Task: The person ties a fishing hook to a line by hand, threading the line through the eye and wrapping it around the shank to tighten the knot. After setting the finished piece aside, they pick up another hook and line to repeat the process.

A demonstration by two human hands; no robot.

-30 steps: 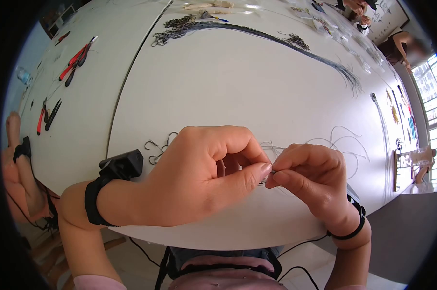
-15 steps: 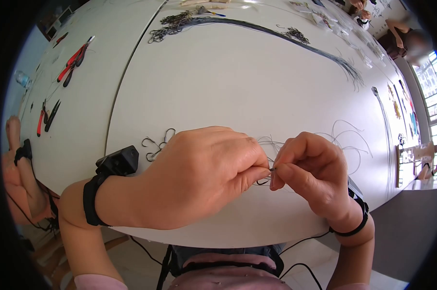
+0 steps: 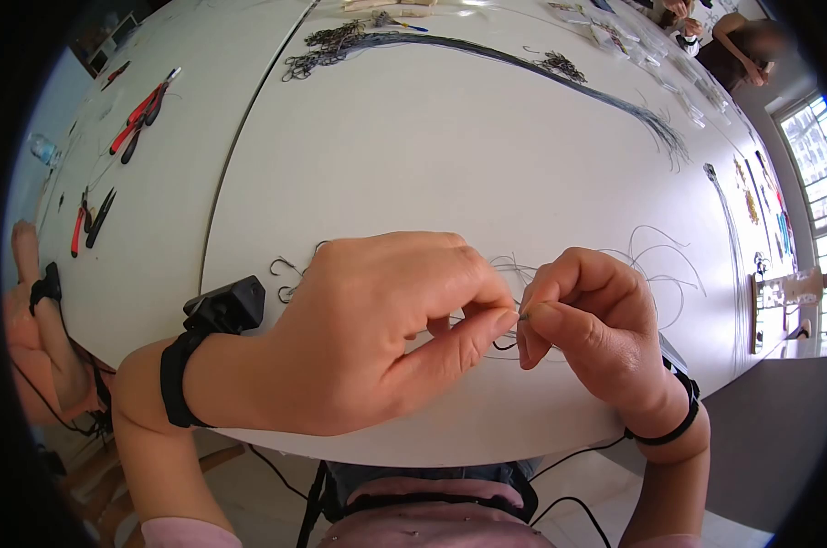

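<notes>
My left hand (image 3: 395, 329) reaches across from the left, its thumb and forefinger pinched together almost against the right fingertips. What that pinch holds is too small to make out. My right hand (image 3: 596, 329) is closed, with thumb and forefinger on the small end of a dark fish hook (image 3: 505, 346); its curved part shows just below the fingertips, and the rest is hidden. Thin fishing line (image 3: 656, 274) lies in loose loops behind and beside my right hand. A few dark fish hooks (image 3: 286, 267) lie on the table behind my left wrist, partly covered by it.
A long bundle of hooked lines (image 3: 487, 50) stretches across the far table (image 3: 359, 164), beside a small pile of hooks (image 3: 561, 66). Red-handled pliers (image 3: 139, 117) and black tweezers (image 3: 101, 217) lie at left. Another person's arm (image 3: 43, 320) rests at the left edge; people stand far right.
My left thumb has straightened and a gap has opened behind its pinch, the hand shifting slightly right. My right hand stays nearly in place. The far-right person has moved.
</notes>
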